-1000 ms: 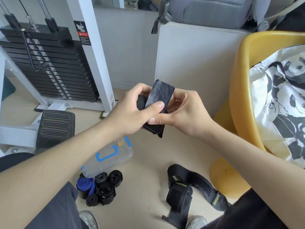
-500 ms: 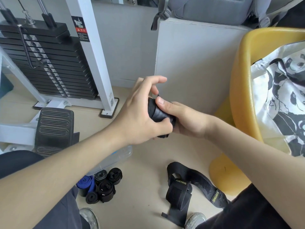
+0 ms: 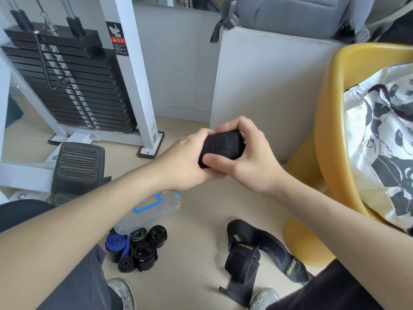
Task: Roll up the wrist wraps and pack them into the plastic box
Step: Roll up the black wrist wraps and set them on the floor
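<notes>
In the middle of the head view, gripped from both sides: a black wrist wrap (image 3: 221, 144), wound into a fat roll. Held at its left end by the left hand (image 3: 185, 159), fingers curled round the back and mostly hidden. Clamped from the right by the right hand (image 3: 252, 162), fingers (image 3: 237, 126) bent over the top, thumb (image 3: 214, 162) lying along the lower front edge. Squeezed this tight, most likely, to stop the roll from springing open and to press its loose end flat. Sits right between the thumb below and the bent fingers above, touching both, with only the fuzzy front face showing.

Lower down, left of middle, on the floor (image 3: 201, 220): the plastic box (image 3: 154, 211) with blue parts, half hidden by the left arm (image 3: 89, 215). Hard to tell whether open or shut. Just below it, a heap of rolled wraps (image 3: 143, 249), one blue, the rest black. Kept close to the box, probably, for packing together.

At the bottom, right of middle: a loose black wrap (image 3: 257, 249), not rolled yet, lying well apart from the done ones. Likely the next one to roll.
</notes>
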Motion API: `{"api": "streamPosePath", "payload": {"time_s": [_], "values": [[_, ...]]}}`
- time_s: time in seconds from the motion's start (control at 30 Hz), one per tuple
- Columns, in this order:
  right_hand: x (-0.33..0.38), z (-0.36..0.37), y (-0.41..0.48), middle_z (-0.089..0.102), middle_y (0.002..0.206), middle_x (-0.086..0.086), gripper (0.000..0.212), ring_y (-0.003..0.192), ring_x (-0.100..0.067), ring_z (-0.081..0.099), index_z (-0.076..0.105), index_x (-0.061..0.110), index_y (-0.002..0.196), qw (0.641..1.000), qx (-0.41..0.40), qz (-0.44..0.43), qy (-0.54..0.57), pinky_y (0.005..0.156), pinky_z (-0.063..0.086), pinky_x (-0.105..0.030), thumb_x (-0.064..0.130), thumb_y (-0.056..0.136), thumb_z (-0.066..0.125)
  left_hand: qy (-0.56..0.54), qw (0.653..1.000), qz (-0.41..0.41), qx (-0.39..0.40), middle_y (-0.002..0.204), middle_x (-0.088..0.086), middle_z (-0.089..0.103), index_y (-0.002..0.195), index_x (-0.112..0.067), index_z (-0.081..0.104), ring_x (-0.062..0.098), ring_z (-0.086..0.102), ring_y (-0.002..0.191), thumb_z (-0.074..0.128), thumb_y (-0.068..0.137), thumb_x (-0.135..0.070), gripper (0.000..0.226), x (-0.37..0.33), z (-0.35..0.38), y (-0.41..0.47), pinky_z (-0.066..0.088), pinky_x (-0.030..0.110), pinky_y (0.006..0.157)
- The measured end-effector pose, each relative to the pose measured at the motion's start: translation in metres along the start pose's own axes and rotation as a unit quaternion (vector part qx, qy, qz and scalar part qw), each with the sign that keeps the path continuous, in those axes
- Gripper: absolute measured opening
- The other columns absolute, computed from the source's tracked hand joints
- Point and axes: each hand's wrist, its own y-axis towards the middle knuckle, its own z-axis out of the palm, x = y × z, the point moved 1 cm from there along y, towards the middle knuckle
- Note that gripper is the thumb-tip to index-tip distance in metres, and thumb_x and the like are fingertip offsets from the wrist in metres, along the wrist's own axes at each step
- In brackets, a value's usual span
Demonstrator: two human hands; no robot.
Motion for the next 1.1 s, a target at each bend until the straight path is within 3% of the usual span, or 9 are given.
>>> {"api": "streamPosePath", "payload": {"time_s": [0.17,0.23,0.3,0.43,0.6,0.7,0.8,0.93,1.1], "values": [[0.013,-0.001,-0.002,0.072,0.104,0.003,0.060,0.082,-0.012,0.074,0.056,0.028,0.119,0.996,0.030,0.069,0.042,0.069,0.062,-0.032,0.059,0.078,0.087,0.016,0.996,0.038,-0.081,0.104,-0.020,0.063,0.126,-0.029,0.055,-0.006,0.061,0.097,0.088,0.077,-0.056,0.065,0.002,0.003,-0.010,0.044,0.010,0.074],[0.015,0.003,-0.005,0.075,0.095,-0.002,0.053,0.063,-0.017,0.074,0.057,0.026,0.117,0.995,0.070,0.069,0.026,0.055,0.060,-0.036,0.056,0.086,0.087,0.055,0.995,0.043,-0.075,0.108,-0.017,0.061,0.127,-0.027,0.054,0.008,0.061,0.101,0.081,0.074,-0.068,0.072,0.003,0.001,-0.018,0.051,0.026,0.081],[0.016,0.010,-0.013,0.074,0.097,0.001,0.052,0.068,-0.016,0.073,0.058,0.025,0.118,0.996,0.073,0.053,-0.019,0.060,0.062,-0.039,0.054,0.086,0.088,0.117,0.992,0.034,-0.036,0.105,-0.019,0.058,0.121,-0.029,0.050,0.019,0.061,0.099,0.071,0.068,-0.082,0.077,0.004,-0.003,-0.027,0.054,0.041,0.081],[0.012,0.020,-0.032,0.069,0.104,0.009,0.060,0.096,-0.014,0.067,0.058,0.030,0.121,0.983,0.106,0.003,-0.147,0.083,0.057,-0.038,0.058,0.079,0.090,0.235,0.967,0.032,0.091,0.093,-0.019,0.050,0.106,-0.038,0.029,0.027,0.060,0.092,0.076,0.079,-0.075,0.066,0.015,-0.005,-0.045,0.052,0.043,0.074],[0.015,0.031,-0.035,0.059,0.116,0.008,0.072,0.096,-0.029,0.065,0.047,0.041,0.129,0.872,0.235,-0.043,-0.427,0.078,0.058,-0.041,0.074,0.073,0.078,0.349,0.907,-0.024,0.236,0.133,0.009,0.062,0.152,-0.029,0.042,0.037,0.065,0.117,0.063,0.102,-0.056,0.061,0.046,0.005,-0.064,0.050,0.041,0.080],[0.012,0.061,-0.027,0.058,0.117,0.001,0.072,0.089,-0.033,0.066,0.046,0.033,0.133,0.811,0.276,-0.081,-0.509,0.073,0.057,-0.040,0.069,0.078,0.075,0.367,0.869,-0.088,0.319,0.150,0.008,0.056,0.158,-0.031,0.044,0.033,0.062,0.120,0.061,0.104,-0.054,0.061,0.064,0.008,-0.076,0.048,0.038,0.085],[-0.005,0.108,-0.023,0.056,0.119,-0.006,0.072,0.083,-0.037,0.064,0.046,0.025,0.139,0.788,0.302,-0.088,-0.529,0.066,0.048,-0.038,0.063,0.085,0.075,0.376,0.839,-0.138,0.367,0.156,0.011,0.052,0.156,-0.025,0.051,0.034,0.064,0.123,0.059,0.106,-0.053,0.058,0.085,0.007,-0.084,0.048,0.037,0.085],[-0.048,0.177,-0.036,0.054,0.126,-0.010,0.075,0.100,-0.039,0.068,0.042,0.019,0.145,0.785,0.367,-0.038,-0.498,0.071,0.049,-0.040,0.056,0.090,0.078,0.358,0.849,-0.145,0.360,0.138,0.014,0.063,0.142,-0.014,0.063,0.031,0.064,0.100,0.057,0.107,-0.039,0.044,0.112,0.008,-0.094,0.047,0.035,0.074],[-0.106,0.243,-0.071,0.053,0.115,-0.007,0.059,0.104,-0.037,0.066,0.050,0.018,0.129,0.824,0.388,0.114,-0.396,0.074,0.049,-0.038,0.043,0.085,0.080,0.330,0.866,-0.135,0.352,0.125,0.012,0.061,0.132,-0.012,0.067,0.034,0.062,0.093,0.054,0.106,-0.027,0.033,0.137,0.018,-0.104,0.047,0.038,0.073]]}}
